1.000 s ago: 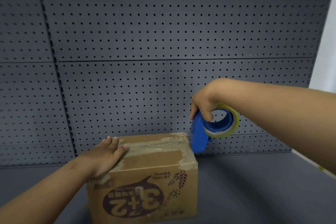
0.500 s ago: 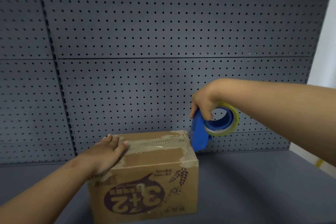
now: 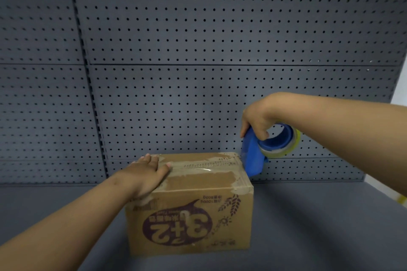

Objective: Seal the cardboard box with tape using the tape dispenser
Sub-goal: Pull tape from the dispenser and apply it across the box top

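Now the cardboard box (image 3: 193, 209) sits on the gray tabletop (image 3: 319, 226), left hand (image 3: 147, 174) flat on its lid with fingers loosely spread. The right hand (image 3: 256, 120) grips the blue tape dispenser (image 3: 264, 147) at the box's right edge, fingers curled around it. Taping looks nearly finished; next likely calls for cutting the tape.

A single head-worn camera looks forward and slightly down, close over the grey shelf (image 3: 308, 226), squarely facing the pegboard back wall (image 3: 198, 50) that fills the upper frame.
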